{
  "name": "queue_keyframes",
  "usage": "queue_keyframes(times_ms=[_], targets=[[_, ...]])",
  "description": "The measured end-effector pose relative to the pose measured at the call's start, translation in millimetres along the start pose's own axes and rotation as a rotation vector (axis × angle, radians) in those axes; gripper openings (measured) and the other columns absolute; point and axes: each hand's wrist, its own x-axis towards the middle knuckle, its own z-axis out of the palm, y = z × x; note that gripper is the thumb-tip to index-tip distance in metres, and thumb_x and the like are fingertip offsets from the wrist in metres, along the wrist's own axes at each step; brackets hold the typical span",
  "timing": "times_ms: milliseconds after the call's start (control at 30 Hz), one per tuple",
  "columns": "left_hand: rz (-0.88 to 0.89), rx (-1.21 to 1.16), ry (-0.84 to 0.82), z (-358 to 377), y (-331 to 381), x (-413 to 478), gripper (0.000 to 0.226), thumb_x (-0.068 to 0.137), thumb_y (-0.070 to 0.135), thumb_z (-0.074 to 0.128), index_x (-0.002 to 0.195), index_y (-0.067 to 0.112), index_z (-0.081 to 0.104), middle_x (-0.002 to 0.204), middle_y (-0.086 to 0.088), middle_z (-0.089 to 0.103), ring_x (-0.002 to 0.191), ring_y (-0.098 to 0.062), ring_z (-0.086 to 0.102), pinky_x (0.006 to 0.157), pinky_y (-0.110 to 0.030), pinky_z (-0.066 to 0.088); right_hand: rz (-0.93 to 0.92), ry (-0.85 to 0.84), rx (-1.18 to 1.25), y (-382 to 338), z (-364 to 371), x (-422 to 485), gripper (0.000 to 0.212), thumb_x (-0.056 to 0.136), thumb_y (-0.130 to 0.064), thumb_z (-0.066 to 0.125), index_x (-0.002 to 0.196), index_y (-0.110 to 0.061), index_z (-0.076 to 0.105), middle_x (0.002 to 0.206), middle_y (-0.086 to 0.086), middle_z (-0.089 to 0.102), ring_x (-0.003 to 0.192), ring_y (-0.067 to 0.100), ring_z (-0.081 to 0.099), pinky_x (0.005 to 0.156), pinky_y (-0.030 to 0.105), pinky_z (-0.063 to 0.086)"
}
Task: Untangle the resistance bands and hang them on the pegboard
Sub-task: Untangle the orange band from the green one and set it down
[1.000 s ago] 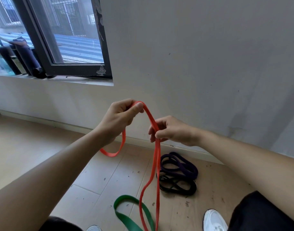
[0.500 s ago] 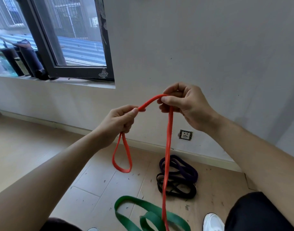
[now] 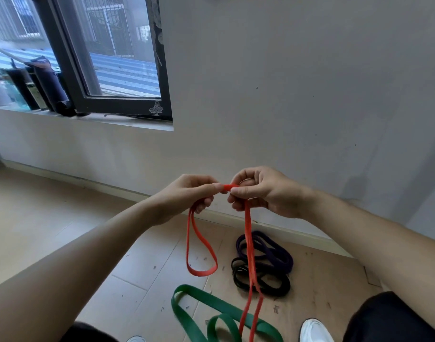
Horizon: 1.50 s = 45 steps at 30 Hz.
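Both hands hold a red resistance band (image 3: pixel 249 250) in front of the wall. My left hand (image 3: pixel 186 196) grips it at the top, and a short red loop hangs below that hand. My right hand (image 3: pixel 263 191) pinches the band right beside the left, thumbs almost touching; two long red strands drop from it toward the floor. A green band (image 3: pixel 186 314) lies coiled on the floor below. A purple band (image 3: pixel 273 250) and a black band (image 3: pixel 266 282) lie in a pile further back. No pegboard is in view.
A grey wall fills the background, with a dark-framed open window (image 3: pixel 117 104) at upper left. Dark bottles (image 3: pixel 38 87) stand on the sill. My white shoe (image 3: pixel 315 330) shows at the bottom right, on the tiled floor.
My right hand came down from its raised position and now meets the left hand. The span of band between the hands has shortened to almost nothing. The hanging left loop stays about the same.
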Motion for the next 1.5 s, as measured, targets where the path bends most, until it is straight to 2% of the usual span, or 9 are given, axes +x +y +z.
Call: queue_keyframes(times_ms=[167, 300, 500, 633, 733, 833, 1167, 1367, 1500], targets=[[0.097, 0.099, 0.083, 10, 8, 5, 0.035, 0.087, 0.046, 0.062, 0.095, 0.014, 0.073, 0.068, 0.000, 0.055, 0.056, -0.007, 0.045, 0.054, -0.021, 0.038, -0.022, -0.084, -0.050, 7, 0, 2, 0.024, 0.090, -0.002, 0.070, 0.112, 0.003, 0.061, 0.102, 0.024, 0.075, 0.097, 0.036, 0.074, 0.091, 0.044, 0.060], [0.153, 0.144, 0.169, 11, 8, 6, 0.023, 0.096, 0.029, 0.062, 0.097, 0.009, 0.073, 0.061, 0.015, 0.060, 0.054, 0.002, 0.051, 0.054, -0.013, 0.042, -0.017, -0.079, -0.172, 17, 0, 5, 0.026, 0.093, -0.008, 0.070, 0.115, 0.003, 0.062, 0.107, 0.018, 0.076, 0.102, 0.028, 0.074, 0.094, 0.039, 0.059], [0.128, -0.045, 0.360, -3, 9, 3, 0.024, 0.096, 0.033, 0.061, 0.093, 0.013, 0.072, 0.057, 0.010, 0.054, 0.052, -0.005, 0.042, 0.052, -0.019, 0.037, -0.062, 0.014, -0.418, 33, -1, 9, 0.022, 0.092, -0.018, 0.073, 0.113, -0.024, 0.070, 0.105, 0.003, 0.075, 0.099, 0.016, 0.073, 0.089, 0.041, 0.061], [0.132, 0.003, 0.328, -2, 9, 0, 0.023, 0.093, 0.033, 0.065, 0.094, 0.012, 0.074, 0.058, 0.009, 0.058, 0.052, -0.004, 0.044, 0.051, -0.016, 0.039, -0.122, 0.058, -0.340, 32, 9, 13, 0.040, 0.084, -0.028, 0.081, 0.121, -0.024, 0.066, 0.102, 0.006, 0.071, 0.091, 0.015, 0.071, 0.084, 0.036, 0.062], [0.135, 0.033, 0.320, 0, 9, 0, 0.026, 0.094, 0.028, 0.065, 0.100, 0.004, 0.074, 0.058, 0.012, 0.060, 0.051, -0.001, 0.049, 0.051, -0.012, 0.042, -0.210, 0.103, -0.328, 27, 20, 16, 0.030, 0.086, -0.026, 0.079, 0.114, -0.018, 0.071, 0.094, 0.003, 0.073, 0.082, 0.011, 0.071, 0.073, 0.026, 0.059], [0.139, 0.064, 0.324, -1, 10, 0, 0.024, 0.096, 0.022, 0.065, 0.101, 0.000, 0.073, 0.057, 0.016, 0.061, 0.052, 0.003, 0.055, 0.053, -0.008, 0.043, -0.228, 0.104, -0.362, 25, 20, 19, 0.019, 0.090, -0.021, 0.075, 0.109, -0.014, 0.073, 0.090, 0.001, 0.074, 0.082, 0.011, 0.072, 0.072, 0.023, 0.057], [0.132, -0.042, 0.287, -5, 10, -4, 0.036, 0.084, 0.042, 0.067, 0.094, 0.008, 0.073, 0.059, 0.008, 0.053, 0.055, -0.008, 0.042, 0.056, -0.022, 0.038, -0.074, -0.158, -0.254, 26, 5, 19, 0.014, 0.091, -0.006, 0.071, 0.105, -0.006, 0.069, 0.101, 0.017, 0.075, 0.090, 0.020, 0.070, 0.068, 0.027, 0.048], [0.138, -0.076, 0.270, -18, 1, -6, 0.031, 0.086, 0.041, 0.066, 0.093, 0.010, 0.071, 0.060, 0.007, 0.050, 0.057, -0.008, 0.042, 0.060, -0.021, 0.039, 0.031, -0.229, -0.188, 29, -13, 17, 0.021, 0.093, -0.012, 0.070, 0.110, -0.001, 0.072, 0.097, 0.010, 0.073, 0.084, 0.015, 0.064, 0.069, 0.024, 0.049], [0.164, -0.116, 0.220, -31, -6, -9, 0.043, 0.075, 0.063, 0.077, 0.085, 0.022, 0.074, 0.061, 0.007, 0.049, 0.058, -0.007, 0.043, 0.059, -0.016, 0.043, 0.152, -0.324, -0.195, 39, -14, 14, 0.015, 0.095, -0.018, 0.067, 0.102, -0.006, 0.074, 0.094, 0.006, 0.073, 0.086, 0.017, 0.064, 0.072, 0.027, 0.048]])
